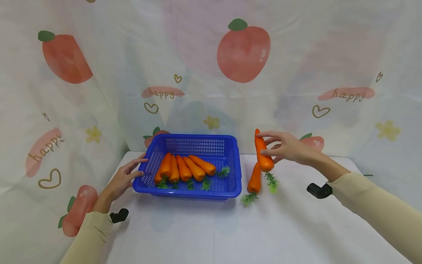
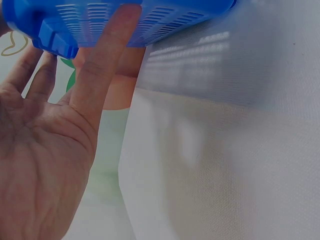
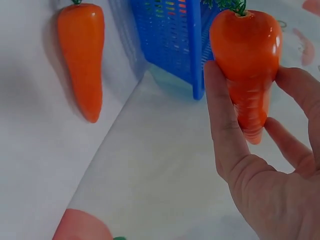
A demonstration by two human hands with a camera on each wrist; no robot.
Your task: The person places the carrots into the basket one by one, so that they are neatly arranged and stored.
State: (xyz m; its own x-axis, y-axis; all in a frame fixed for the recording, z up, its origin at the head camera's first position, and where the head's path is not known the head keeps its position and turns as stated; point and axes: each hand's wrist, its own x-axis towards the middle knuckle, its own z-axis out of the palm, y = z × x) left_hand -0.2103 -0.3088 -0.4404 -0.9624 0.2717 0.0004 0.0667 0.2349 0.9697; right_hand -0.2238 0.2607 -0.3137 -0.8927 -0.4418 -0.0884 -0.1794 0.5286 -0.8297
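Observation:
My right hand (image 1: 290,148) holds an orange carrot (image 1: 262,152) with a green leafy top, thumb and fingers on opposite sides of it. This carrot (image 3: 246,47) is raised off the table, its narrow tip pointing up in the head view. Below it, another carrot (image 1: 254,179) lies on the table, right of the blue basket (image 1: 239,165). Several more carrots (image 1: 183,169) lie side by side in the basket. My left hand (image 1: 121,180) rests against the basket's left end with spread fingers; its thumb (image 2: 107,55) touches the slotted wall.
A white cloth (image 1: 197,231) covers the table. Behind it and on the left stands a fabric backdrop (image 1: 197,47) printed with fruit, hearts and flowers. A black device sits at each wrist, one near the right cuff (image 1: 319,190).

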